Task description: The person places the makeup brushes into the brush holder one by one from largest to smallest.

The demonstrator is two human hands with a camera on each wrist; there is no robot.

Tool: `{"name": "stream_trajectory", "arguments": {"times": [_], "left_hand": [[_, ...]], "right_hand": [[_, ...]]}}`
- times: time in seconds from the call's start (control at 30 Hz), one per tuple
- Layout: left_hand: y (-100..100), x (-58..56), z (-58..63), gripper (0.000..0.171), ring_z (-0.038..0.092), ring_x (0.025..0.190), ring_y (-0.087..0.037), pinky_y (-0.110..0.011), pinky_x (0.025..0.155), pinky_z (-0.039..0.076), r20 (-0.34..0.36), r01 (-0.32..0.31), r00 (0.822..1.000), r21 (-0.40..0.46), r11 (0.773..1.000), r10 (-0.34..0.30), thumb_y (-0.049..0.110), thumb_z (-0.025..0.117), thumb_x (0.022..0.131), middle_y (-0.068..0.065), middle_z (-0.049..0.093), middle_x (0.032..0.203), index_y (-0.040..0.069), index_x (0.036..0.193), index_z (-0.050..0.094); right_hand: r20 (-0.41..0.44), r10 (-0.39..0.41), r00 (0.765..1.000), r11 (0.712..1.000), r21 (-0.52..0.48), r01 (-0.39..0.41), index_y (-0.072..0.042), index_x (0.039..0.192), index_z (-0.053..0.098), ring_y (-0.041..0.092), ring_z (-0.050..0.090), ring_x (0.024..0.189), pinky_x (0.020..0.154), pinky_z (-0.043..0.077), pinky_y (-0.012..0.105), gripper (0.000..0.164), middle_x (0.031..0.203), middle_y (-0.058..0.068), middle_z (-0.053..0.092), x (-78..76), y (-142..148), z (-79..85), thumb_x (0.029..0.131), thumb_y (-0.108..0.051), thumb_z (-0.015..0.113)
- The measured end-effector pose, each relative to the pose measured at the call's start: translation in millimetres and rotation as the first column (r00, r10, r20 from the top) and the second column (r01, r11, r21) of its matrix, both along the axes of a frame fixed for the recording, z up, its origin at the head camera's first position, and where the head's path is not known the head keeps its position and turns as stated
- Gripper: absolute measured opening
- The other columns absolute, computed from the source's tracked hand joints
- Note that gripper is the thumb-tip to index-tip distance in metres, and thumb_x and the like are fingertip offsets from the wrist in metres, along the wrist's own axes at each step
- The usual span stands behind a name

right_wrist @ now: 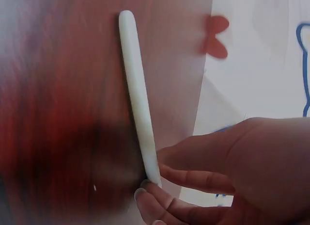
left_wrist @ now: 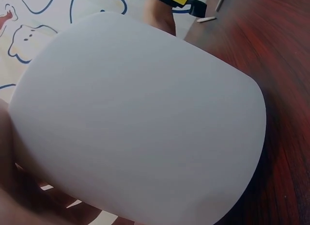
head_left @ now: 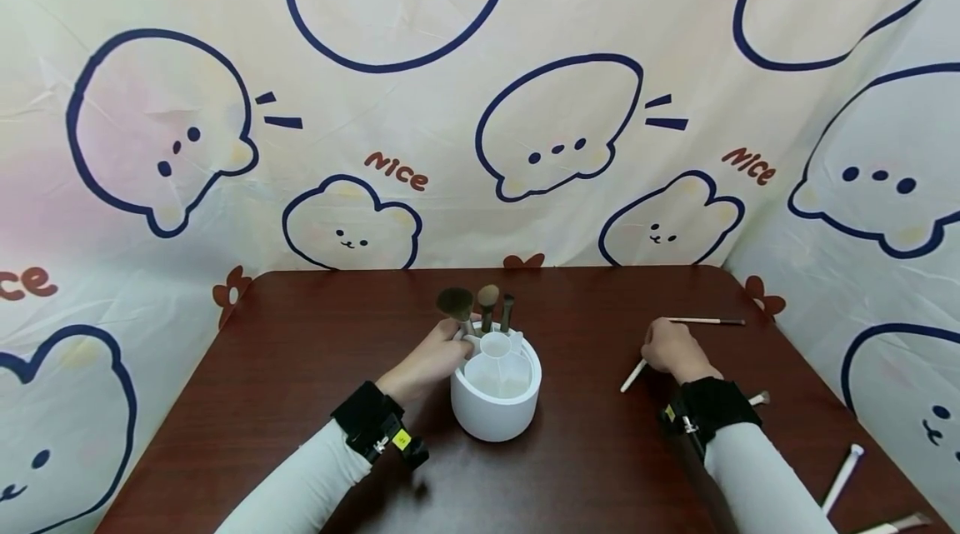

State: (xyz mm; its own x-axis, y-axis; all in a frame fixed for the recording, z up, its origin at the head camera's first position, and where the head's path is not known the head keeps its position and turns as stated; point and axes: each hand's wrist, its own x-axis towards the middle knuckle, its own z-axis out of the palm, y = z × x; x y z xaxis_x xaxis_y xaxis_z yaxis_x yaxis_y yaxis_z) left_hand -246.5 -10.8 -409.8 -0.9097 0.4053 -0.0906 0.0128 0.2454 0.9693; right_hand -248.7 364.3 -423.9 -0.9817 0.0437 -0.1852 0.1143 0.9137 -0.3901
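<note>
A white round brush holder (head_left: 495, 413) stands on the table, its top split into compartments. Several makeup brushes (head_left: 487, 305) rise from its far side, bristles up. My left hand (head_left: 429, 361) grips the holder by its left rim; in the left wrist view the white wall (left_wrist: 140, 113) fills the picture, with fingers along its edge. Over to the right, my right hand (head_left: 672, 348) pinches a makeup brush by one end. Its white handle (right_wrist: 136, 89) points away from the fingertips, close along the tabletop, and its bristle end is hidden by the hand.
A thin brush (head_left: 708, 321) lies just beyond the right hand. Another brush head (head_left: 760, 398) shows beside the right wrist. Nearer the table's right edge lie a white handle (head_left: 843, 476) and a further brush (head_left: 896, 526). A printed curtain (head_left: 450, 126) hangs behind the table.
</note>
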Motion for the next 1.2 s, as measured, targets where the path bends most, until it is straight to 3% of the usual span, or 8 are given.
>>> {"name": "stream_trajectory", "arguments": {"times": [0.23,0.33,0.57,0.67,0.77,0.97,1.1,1.2], "left_hand": [[-0.4,-0.2,-2.1,0.053,0.035,0.12,-0.025,-0.048,0.098,0.03,-0.005,0.012,1.0,0.017,1.0,-0.012,0.001,0.047,0.082,-0.013,0.04,0.138,0.0,0.134,0.04],[-0.9,6.7,7.2,0.053,0.034,0.121,-0.027,-0.05,0.098,0.029,-0.014,0.02,1.0,0.023,1.0,-0.02,-0.001,0.046,0.081,-0.017,0.04,0.138,-0.002,0.133,0.041],[-2.3,23.5,30.2,0.051,0.03,0.126,-0.03,-0.053,0.102,0.027,-0.001,0.032,0.999,0.016,0.999,-0.032,-0.001,0.044,0.082,-0.022,0.036,0.14,-0.004,0.133,0.04],[-2.4,23.4,31.6,0.051,0.03,0.126,-0.03,-0.053,0.102,0.026,-0.002,0.033,0.999,0.018,0.999,-0.033,-0.001,0.044,0.083,-0.021,0.037,0.14,-0.004,0.133,0.04],[-1.8,18.8,26.7,0.052,0.032,0.123,-0.029,-0.052,0.101,0.028,-0.008,0.035,0.999,0.019,0.999,-0.035,-0.001,0.044,0.083,-0.02,0.038,0.139,-0.005,0.134,0.038],[-0.9,1.2,-0.5,0.055,0.033,0.122,-0.026,-0.052,0.1,0.028,-0.018,0.036,0.999,0.033,0.999,-0.036,0.002,0.046,0.083,-0.014,0.04,0.138,-0.001,0.137,0.037],[-1.0,-0.4,-4.9,0.054,0.032,0.123,-0.024,-0.051,0.101,0.027,-0.033,0.034,0.999,0.029,0.999,-0.033,0.003,0.045,0.083,-0.011,0.041,0.138,0.002,0.137,0.038],[-1.2,-0.3,-5.8,0.053,0.032,0.124,-0.024,-0.052,0.102,0.027,-0.048,0.035,0.998,0.03,0.999,-0.033,0.004,0.046,0.083,-0.011,0.041,0.138,0.003,0.136,0.04]], "right_hand": [[-0.051,0.025,0.998,0.999,-0.02,-0.027,-0.008,0.067,0.041,0.017,0.037,0.047,0.047,0.031,0.03,0.022,0.055,0.003,0.034,8.9,-21.0,-3.6,0.085,0.002,0.047],[-0.061,0.027,0.998,0.999,-0.017,-0.028,-0.011,0.063,0.037,0.016,0.035,0.045,0.046,0.031,0.029,0.027,0.053,0.001,0.03,8.6,-25.9,-4.5,0.084,0.001,0.05],[-0.123,0.072,0.99,0.995,-0.059,-0.079,0.001,0.092,0.052,0.022,0.05,0.065,0.056,0.042,0.035,0.013,0.075,0.011,0.053,10.6,-37.2,21.2,0.083,-0.004,0.06],[-0.24,0.089,0.967,0.989,-0.097,-0.115,0.003,0.104,0.055,0.021,0.054,0.069,0.06,0.045,0.037,0.022,0.08,0.01,0.059,10.9,-47.3,42.6,0.085,-0.008,0.062],[-0.398,0.099,0.912,0.978,-0.132,-0.164,0.0,0.104,0.059,0.018,0.057,0.07,0.06,0.048,0.036,0.021,0.082,0.008,0.063,13.3,-60.9,63.8,0.086,-0.01,0.064],[-0.594,0.051,0.803,0.892,-0.334,-0.304,-0.007,0.099,0.063,0.018,0.062,0.07,0.058,0.052,0.031,0.015,0.084,0.006,0.067,22.2,-96.4,90.0,0.088,-0.017,0.064],[-0.616,0.022,0.787,0.808,-0.453,-0.377,-0.006,0.097,0.063,0.02,0.063,0.069,0.061,0.053,0.029,0.013,0.083,0.008,0.067,29.5,-118.0,98.3,0.09,-0.017,0.063],[-0.603,0.037,0.797,0.776,-0.485,-0.403,-0.003,0.096,0.063,0.022,0.063,0.07,0.062,0.053,0.031,0.012,0.082,0.011,0.067,37.5,-132.1,104.4,0.091,-0.013,0.061]]}}
